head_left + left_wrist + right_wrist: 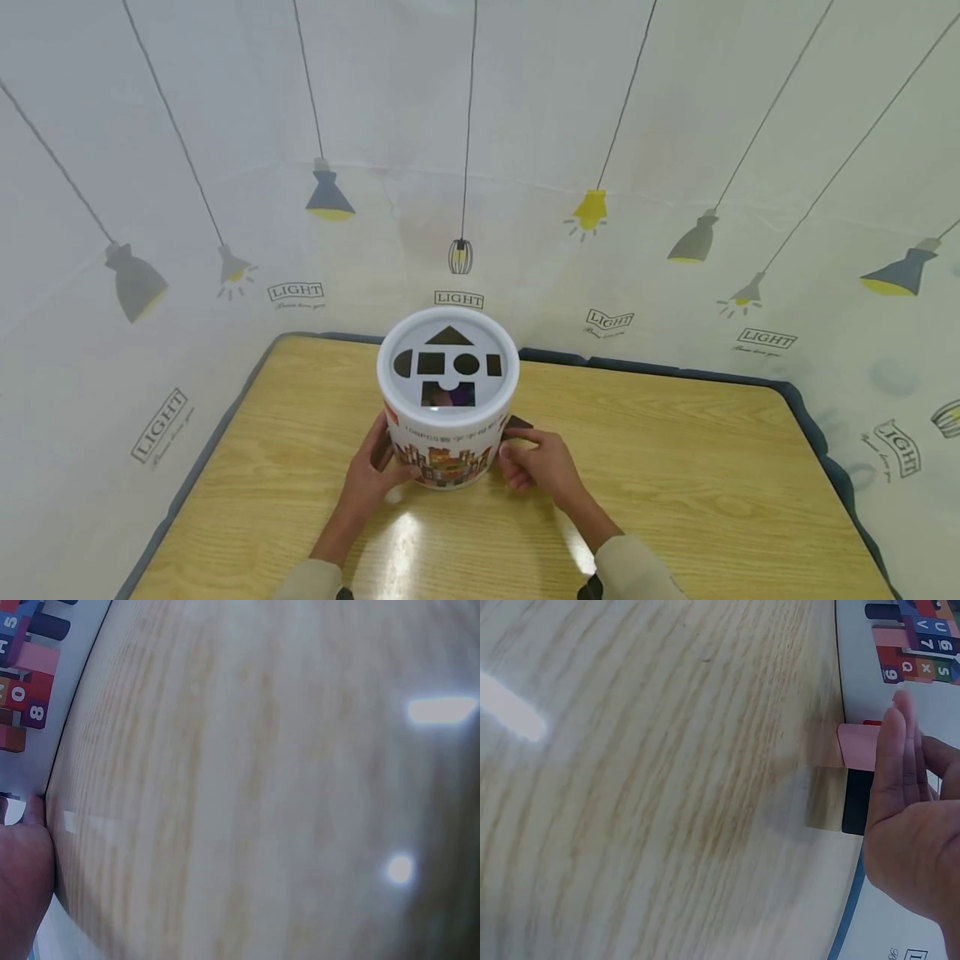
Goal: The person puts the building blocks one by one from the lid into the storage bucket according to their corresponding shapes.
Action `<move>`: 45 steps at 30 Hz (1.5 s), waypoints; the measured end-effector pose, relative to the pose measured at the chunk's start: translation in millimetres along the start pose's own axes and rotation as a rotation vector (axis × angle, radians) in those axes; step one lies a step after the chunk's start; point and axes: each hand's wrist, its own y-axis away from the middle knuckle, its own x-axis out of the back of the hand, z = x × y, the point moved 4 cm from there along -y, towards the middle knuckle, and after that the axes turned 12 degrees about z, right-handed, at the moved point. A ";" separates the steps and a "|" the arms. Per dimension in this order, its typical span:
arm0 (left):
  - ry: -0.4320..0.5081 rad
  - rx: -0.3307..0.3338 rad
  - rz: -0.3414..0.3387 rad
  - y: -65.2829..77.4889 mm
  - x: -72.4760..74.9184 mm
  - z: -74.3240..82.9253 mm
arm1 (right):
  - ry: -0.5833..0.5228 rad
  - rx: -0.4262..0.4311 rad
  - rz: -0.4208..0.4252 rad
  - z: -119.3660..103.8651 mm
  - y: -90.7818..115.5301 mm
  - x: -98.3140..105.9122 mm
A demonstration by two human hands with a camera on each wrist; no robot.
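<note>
A white bucket (448, 433) with a shape-sorter lid (435, 385) stands upright on the table; printed letter and number blocks decorate its side. My left hand (371, 475) grips its left side, thumb across the front and fingers reaching round behind. At the right side, my right hand (542, 465) touches the bucket, its fingers extended in the right wrist view. Beside those fingers, a black block (856, 801) and a pink block (857, 746) stand next to each other close to the bucket. In the head view, the dark block shows just beyond the index finger; the pink one is hidden.
The wood-grain table (705, 475) has a dark edge strip along its back and sides. A pale curtain (525, 100) printed with hanging lamps surrounds it. Bright light reflections lie on the tabletop near the forearms.
</note>
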 end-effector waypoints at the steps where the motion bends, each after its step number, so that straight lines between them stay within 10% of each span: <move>1: -0.003 0.002 0.002 0.2 0.1 -0.2 | -0.003 -0.004 -0.004 0.6 0.4 0.0; 27: 0.004 0.004 -0.014 -1.0 -1.1 1.9 | 0.009 -0.024 -0.068 12.3 3.9 -12.0; 45: 0.005 0.010 -0.010 -0.2 -0.9 0.6 | 0.019 0.056 -0.134 -18.1 15.2 -0.6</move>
